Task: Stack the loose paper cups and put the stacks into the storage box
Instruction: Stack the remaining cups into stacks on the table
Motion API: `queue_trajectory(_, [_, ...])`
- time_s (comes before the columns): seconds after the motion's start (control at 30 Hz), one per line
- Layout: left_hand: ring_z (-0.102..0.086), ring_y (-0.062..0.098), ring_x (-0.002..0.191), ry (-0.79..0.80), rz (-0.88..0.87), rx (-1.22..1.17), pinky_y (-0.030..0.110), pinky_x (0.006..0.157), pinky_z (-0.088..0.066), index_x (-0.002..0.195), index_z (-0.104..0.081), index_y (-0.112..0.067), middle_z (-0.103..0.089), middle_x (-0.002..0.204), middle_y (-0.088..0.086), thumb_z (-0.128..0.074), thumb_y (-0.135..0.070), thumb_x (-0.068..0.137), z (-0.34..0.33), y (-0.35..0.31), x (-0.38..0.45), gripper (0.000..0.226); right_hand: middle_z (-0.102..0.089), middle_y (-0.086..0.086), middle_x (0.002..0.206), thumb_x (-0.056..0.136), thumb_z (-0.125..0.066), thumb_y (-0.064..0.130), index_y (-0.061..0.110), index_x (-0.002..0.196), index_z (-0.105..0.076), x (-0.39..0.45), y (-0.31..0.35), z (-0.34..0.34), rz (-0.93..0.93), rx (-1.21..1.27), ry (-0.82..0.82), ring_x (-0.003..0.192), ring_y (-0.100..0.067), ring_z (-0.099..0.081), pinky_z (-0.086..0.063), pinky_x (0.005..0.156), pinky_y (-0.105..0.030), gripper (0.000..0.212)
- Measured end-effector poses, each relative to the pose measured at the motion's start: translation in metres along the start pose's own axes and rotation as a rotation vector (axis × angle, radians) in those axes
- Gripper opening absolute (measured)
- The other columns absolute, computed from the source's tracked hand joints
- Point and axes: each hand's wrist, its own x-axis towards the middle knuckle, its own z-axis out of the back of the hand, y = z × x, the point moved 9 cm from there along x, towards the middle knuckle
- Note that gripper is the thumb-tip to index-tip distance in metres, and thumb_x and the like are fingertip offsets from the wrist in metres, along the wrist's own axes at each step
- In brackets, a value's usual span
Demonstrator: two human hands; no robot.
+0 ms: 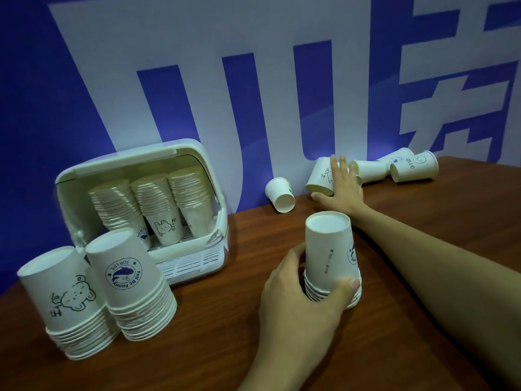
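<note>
My left hand (301,303) grips the lower part of a short stack of upside-down paper cups (328,249) standing on the wooden table (423,221). My right hand (345,184) reaches to the back wall, its straight fingers laid over a loose cup with a bear drawing (318,177) that lies on its side, thumb spread below the rim. More loose cups lie along the wall: one to the left (280,194), one just right of the hand (370,170), and a "HELLO" cup (414,167). The white storage box (197,153) stands open at the left with three stacks inside (155,201).
Two tall upside-down stacks stand in front of the box at the left: a bear-print stack (64,300) and a "FOR LIFE" stack (132,280). A blue and white banner wall (253,94) closes off the back of the table.
</note>
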Motion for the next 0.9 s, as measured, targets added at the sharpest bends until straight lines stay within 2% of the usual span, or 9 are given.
queue_trajectory(0.17, [-0.062,-0.002,0.116,0.017,0.004,-0.015,0.031,0.097,-0.057,0.132,-0.053,-0.054,-0.064,0.124,-0.034,-0.075,-0.072,0.063,-0.001,0.001,-0.001,0.074,0.013,0.001,0.170,0.096,-0.056,0.053,0.030,0.160,0.012,0.000,0.002,-0.014,0.025,-0.129,0.076,0.156,-0.032,0.012,-0.011,0.122,-0.058,0.096])
queue_trajectory(0.27, [-0.059,-0.007,0.116,0.015,0.020,0.000,0.030,0.099,-0.055,0.119,-0.049,-0.069,-0.061,0.121,-0.039,-0.073,-0.076,0.061,-0.001,-0.002,-0.002,0.063,0.013,-0.006,0.170,0.097,-0.052,0.058,0.037,0.160,0.010,0.002,0.001,-0.019,0.014,-0.173,0.098,0.156,-0.033,0.010,-0.010,0.122,-0.059,0.091])
queue_trajectory(0.33, [-0.057,-0.008,0.116,0.013,0.027,0.013,0.030,0.101,-0.054,0.113,-0.043,-0.075,-0.059,0.121,-0.040,-0.072,-0.078,0.059,0.000,-0.005,-0.002,0.061,0.003,-0.013,0.170,0.093,-0.054,0.062,0.037,0.161,0.002,0.006,0.004,-0.009,0.034,-0.134,0.011,0.156,-0.033,0.003,-0.012,0.121,-0.059,0.092])
queue_trajectory(0.4, [-0.057,-0.008,0.116,0.005,0.039,0.015,0.031,0.102,-0.054,0.118,-0.044,-0.072,-0.060,0.121,-0.038,-0.070,-0.080,0.056,0.000,-0.004,-0.002,0.068,-0.014,-0.017,0.167,0.089,-0.056,0.066,0.030,0.161,-0.008,0.013,0.002,0.006,0.016,-0.084,-0.133,0.154,-0.034,-0.010,-0.017,0.121,-0.056,0.094])
queue_trajectory(0.53, [-0.059,-0.007,0.115,-0.023,0.049,0.013,0.028,0.103,-0.052,0.125,-0.048,-0.064,-0.063,0.120,-0.036,-0.069,-0.080,0.051,0.003,-0.003,0.001,0.079,-0.039,-0.018,0.155,0.090,-0.049,0.071,0.010,0.153,-0.031,0.029,-0.024,0.013,-0.228,0.004,-0.298,0.150,-0.036,-0.020,-0.016,0.119,-0.056,0.090])
queue_trajectory(0.6, [-0.060,-0.005,0.114,-0.039,0.043,0.012,0.029,0.101,-0.052,0.126,-0.047,-0.065,-0.064,0.118,-0.035,-0.070,-0.077,0.050,0.006,-0.004,0.002,0.080,-0.051,-0.017,0.141,0.085,-0.061,0.064,0.009,0.137,-0.047,0.034,-0.020,0.009,-0.208,-0.033,-0.307,0.147,-0.035,-0.025,-0.021,0.117,-0.056,0.076])
queue_trajectory(0.67, [-0.061,-0.006,0.112,-0.028,0.035,0.017,0.029,0.100,-0.052,0.123,-0.049,-0.063,-0.066,0.115,-0.035,-0.071,-0.073,0.053,0.005,-0.003,0.003,0.074,-0.057,-0.011,0.131,0.076,-0.074,0.048,0.012,0.128,-0.054,0.035,-0.019,0.007,-0.195,0.034,-0.303,0.141,-0.034,-0.031,-0.024,0.113,-0.053,0.067])
queue_trajectory(0.8, [-0.063,-0.006,0.111,-0.009,0.063,-0.006,0.029,0.099,-0.053,0.127,-0.053,-0.059,-0.067,0.116,-0.032,-0.074,-0.074,0.054,0.002,0.002,-0.002,0.077,-0.055,-0.005,0.131,0.069,-0.081,0.040,0.019,0.134,-0.053,0.012,-0.021,0.021,-0.226,0.171,-0.385,0.130,-0.031,-0.041,-0.030,0.105,-0.050,0.074])
queue_trajectory(0.9, [-0.062,-0.009,0.109,-0.029,0.102,0.005,0.022,0.097,-0.052,0.125,-0.052,-0.064,-0.066,0.115,-0.031,-0.072,-0.077,0.049,0.007,0.005,-0.001,0.080,-0.056,-0.004,0.127,0.070,-0.084,0.041,0.019,0.128,-0.059,-0.008,-0.010,0.036,-0.226,0.430,-0.461,0.120,-0.023,-0.052,-0.043,0.104,-0.043,0.068])
